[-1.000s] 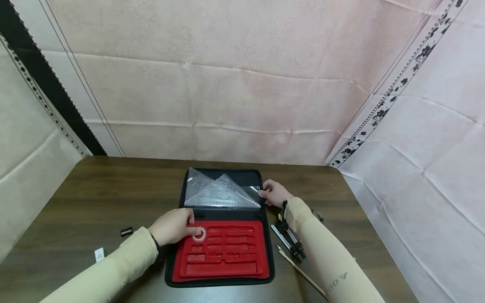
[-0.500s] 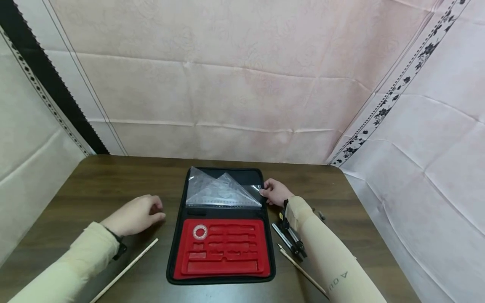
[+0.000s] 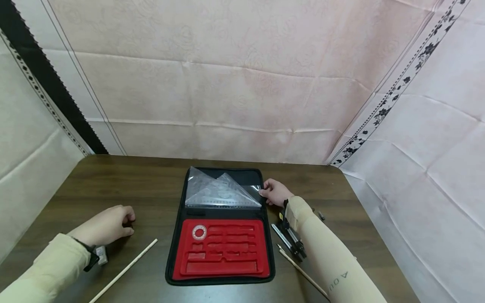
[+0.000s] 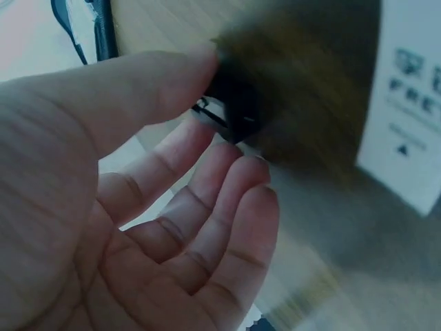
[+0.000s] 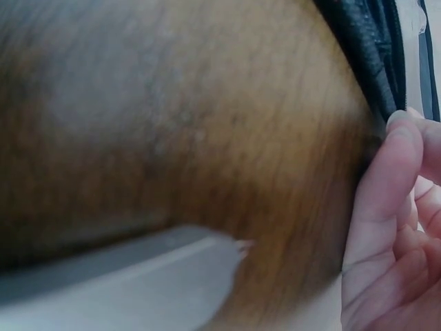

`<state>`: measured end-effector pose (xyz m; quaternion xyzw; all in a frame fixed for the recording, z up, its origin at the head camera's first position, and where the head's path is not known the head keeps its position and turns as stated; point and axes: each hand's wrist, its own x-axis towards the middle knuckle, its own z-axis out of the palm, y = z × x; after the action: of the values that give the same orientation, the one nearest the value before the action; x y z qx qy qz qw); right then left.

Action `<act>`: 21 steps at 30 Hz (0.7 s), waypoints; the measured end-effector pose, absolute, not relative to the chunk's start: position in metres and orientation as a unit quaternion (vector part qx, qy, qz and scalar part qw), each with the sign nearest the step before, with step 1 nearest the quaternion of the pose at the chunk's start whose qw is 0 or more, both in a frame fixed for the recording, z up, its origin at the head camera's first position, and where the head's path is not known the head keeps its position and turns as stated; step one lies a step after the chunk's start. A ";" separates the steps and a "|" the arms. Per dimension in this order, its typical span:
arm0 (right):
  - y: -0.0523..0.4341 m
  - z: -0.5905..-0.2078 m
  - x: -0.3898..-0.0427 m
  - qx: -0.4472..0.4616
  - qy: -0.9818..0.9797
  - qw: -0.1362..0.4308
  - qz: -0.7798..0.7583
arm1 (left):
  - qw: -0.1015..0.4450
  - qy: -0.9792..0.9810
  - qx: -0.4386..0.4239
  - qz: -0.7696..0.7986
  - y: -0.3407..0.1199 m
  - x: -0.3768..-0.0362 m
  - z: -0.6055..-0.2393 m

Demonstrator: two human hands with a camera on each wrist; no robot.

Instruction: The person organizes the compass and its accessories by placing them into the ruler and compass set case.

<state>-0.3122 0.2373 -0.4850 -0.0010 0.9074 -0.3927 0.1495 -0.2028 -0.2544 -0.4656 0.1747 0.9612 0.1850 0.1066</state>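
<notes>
— What do you see?
— I see a dark wood counter (image 3: 151, 189) walled by pink cloth. My left hand (image 3: 104, 229) lies knuckles-up, thumb and fingers (image 4: 207, 172) pinching a small black clip (image 4: 234, 103).
— And the right?
— My right hand (image 3: 274, 192) rests loosely at the case (image 3: 221, 227) edge; the case lies open, its length running away from me.

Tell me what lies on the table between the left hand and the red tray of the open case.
In the head view, one thin wooden pencil lies slantwise on the table between the left hand and the red tray.
</notes>
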 end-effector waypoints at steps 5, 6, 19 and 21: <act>0.237 -0.484 -0.312 -0.003 0.906 0.149 -0.395 | 0.078 0.963 0.183 0.182 -0.255 -0.200 -0.469; 0.237 -0.484 -0.312 -0.002 0.906 0.150 -0.395 | 0.074 0.963 0.186 0.182 -0.255 -0.200 -0.469; 0.237 -0.484 -0.313 0.015 0.905 0.159 -0.394 | -0.046 0.944 0.241 0.220 -0.227 -0.204 -0.455; 0.237 -0.484 -0.313 0.021 0.904 0.162 -0.396 | -0.059 0.938 0.257 0.223 -0.219 -0.204 -0.452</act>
<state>-0.3135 0.2370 -0.4837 0.0207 0.9037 -0.3961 0.1616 -0.2038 -0.2189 -0.4519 0.2573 0.9383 0.2232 -0.0590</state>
